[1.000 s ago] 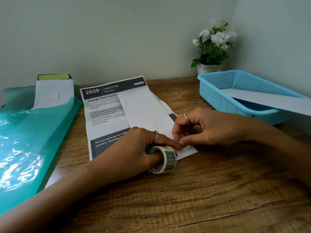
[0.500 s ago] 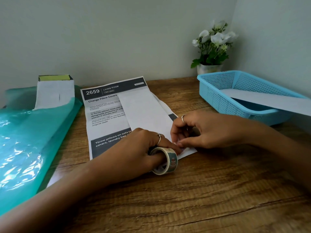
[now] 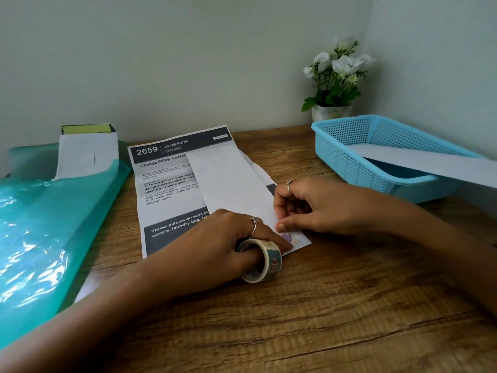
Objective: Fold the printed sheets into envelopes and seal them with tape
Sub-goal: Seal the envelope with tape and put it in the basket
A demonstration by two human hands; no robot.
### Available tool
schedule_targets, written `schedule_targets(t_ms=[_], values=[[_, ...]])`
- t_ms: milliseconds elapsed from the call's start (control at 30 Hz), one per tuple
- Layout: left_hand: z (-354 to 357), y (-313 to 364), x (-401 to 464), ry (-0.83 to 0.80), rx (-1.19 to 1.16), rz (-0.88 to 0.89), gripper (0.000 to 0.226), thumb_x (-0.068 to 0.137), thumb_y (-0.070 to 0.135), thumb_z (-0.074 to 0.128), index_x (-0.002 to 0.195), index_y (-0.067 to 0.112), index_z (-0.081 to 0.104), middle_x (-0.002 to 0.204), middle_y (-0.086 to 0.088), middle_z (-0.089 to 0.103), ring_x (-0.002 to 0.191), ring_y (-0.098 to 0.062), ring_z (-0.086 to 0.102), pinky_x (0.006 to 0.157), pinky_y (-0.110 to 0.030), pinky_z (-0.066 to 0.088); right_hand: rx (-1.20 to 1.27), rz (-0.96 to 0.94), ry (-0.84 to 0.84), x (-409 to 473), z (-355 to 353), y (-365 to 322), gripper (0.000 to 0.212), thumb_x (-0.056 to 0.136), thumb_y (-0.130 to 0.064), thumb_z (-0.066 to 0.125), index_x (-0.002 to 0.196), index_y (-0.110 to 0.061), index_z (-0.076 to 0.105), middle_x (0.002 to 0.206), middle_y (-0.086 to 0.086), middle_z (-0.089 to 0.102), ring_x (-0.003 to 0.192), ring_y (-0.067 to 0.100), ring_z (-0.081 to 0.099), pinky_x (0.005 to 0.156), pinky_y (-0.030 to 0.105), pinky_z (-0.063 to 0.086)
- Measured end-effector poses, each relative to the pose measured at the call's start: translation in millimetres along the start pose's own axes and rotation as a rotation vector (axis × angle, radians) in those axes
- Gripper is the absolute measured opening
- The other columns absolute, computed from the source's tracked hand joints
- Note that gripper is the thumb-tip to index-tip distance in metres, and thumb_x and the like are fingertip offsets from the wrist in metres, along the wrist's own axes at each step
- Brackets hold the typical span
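Left hand (image 3: pixel 215 246) grip curled through tape roll (image 3: pixel 265 261), fingertip pressing tape on folded sheet (image 3: pixel 236 184), right hand (image 3: pixel 312 205) grip pinching narrow at sheet's near edge

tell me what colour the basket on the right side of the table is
Light blue, with perforated mesh walls: the basket shows clearly in the head view, its only view.

A single head-worn, wide-angle view looks forward and down from above the near edge of the tabletop (image 3: pixel 336 305), facing the corner where two pale walls meet. It sits close: both forearms enter from the bottom corners, and the hands, left (image 3: pixel 215 246) and right (image 3: pixel 317 205), fall near mid-frame. The far edge of the tabletop lies in the upper half, with lines bowing toward the frame's edges.
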State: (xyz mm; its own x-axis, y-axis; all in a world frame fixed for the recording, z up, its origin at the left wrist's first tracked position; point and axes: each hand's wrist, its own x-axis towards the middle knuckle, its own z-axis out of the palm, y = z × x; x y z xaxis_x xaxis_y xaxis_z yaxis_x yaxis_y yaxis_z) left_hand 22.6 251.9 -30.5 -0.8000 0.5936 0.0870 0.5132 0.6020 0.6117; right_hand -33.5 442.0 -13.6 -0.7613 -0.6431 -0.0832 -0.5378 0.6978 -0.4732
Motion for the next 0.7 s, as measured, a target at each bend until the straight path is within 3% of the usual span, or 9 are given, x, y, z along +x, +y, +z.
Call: schedule_targets(t_ms=[167,267,367,533,633,700], values=[[2.3,-2.4,0.8,0.0,0.002,0.018,0.036,0.081,0.019,0.055,0.107,0.042,0.067,0.089,0.02,0.068,0.084,0.0,0.063,0.072,-0.016,0.049,0.038,0.027,-0.04,-0.7,0.6,1.8,0.014,0.08,-0.037,0.07,0.082,-0.03,0.058,0.073,-0.008,0.057,0.061,0.002,0.048,0.06,0.021,0.044],[2.8,-2.0,1.6,-0.015,0.026,0.026,0.036,0.083,0.017,0.054,0.109,0.039,0.067,0.082,0.026,0.063,0.082,0.005,0.06,0.069,-0.007,0.042,0.005,0.006,0.016,3.4,5.3,1.0,0.015,0.082,-0.035,0.068,0.078,-0.027,0.057,0.069,-0.007,0.057,0.057,0.003,0.047,0.055,0.02,0.041],[3.0,-1.6,2.9,-0.036,0.05,0.017,0.039,0.084,0.018,0.053,0.114,0.041,0.064,0.081,0.025,0.06,0.081,0.004,0.058,0.068,-0.006,0.041,-0.004,-0.003,0.035,5.6,7.6,1.6,0.016,0.082,-0.035,0.068,0.076,-0.027,0.056,0.069,-0.006,0.057,0.058,0.004,0.047,0.056,0.022,0.041],[4.8,0.3,4.2,-0.076,0.13,-0.021,0.045,0.081,0.034,0.041,0.119,0.057,0.049,0.094,0.021,0.057,0.085,0.003,0.054,0.072,-0.016,0.046,0.003,-0.012,0.022,6.7,6.5,2.6,0.015,0.083,-0.035,0.067,0.077,-0.027,0.056,0.071,-0.007,0.057,0.06,0.003,0.046,0.057,0.019,0.039],[4.9,2.7,5.2,-0.084,0.165,-0.043,0.042,0.079,0.033,0.038,0.107,0.059,0.055,0.086,0.017,0.056,0.08,0.0,0.053,0.074,-0.03,0.049,0.021,-0.02,-0.017,6.3,3.2,4.0,0.013,0.084,-0.032,0.066,0.076,-0.029,0.056,0.071,-0.01,0.056,0.059,0.001,0.046,0.056,0.017,0.04],[3.9,4.9,5.8,-0.107,0.187,-0.02,0.049,0.08,0.031,0.037,0.104,0.072,0.044,0.085,0.015,0.054,0.078,0.0,0.052,0.073,-0.03,0.047,0.061,-0.02,-0.078,4.7,-2.1,4.9,0.012,0.085,-0.027,0.066,0.077,-0.03,0.057,0.069,-0.011,0.055,0.057,-0.002,0.047,0.055,0.016,0.041]])
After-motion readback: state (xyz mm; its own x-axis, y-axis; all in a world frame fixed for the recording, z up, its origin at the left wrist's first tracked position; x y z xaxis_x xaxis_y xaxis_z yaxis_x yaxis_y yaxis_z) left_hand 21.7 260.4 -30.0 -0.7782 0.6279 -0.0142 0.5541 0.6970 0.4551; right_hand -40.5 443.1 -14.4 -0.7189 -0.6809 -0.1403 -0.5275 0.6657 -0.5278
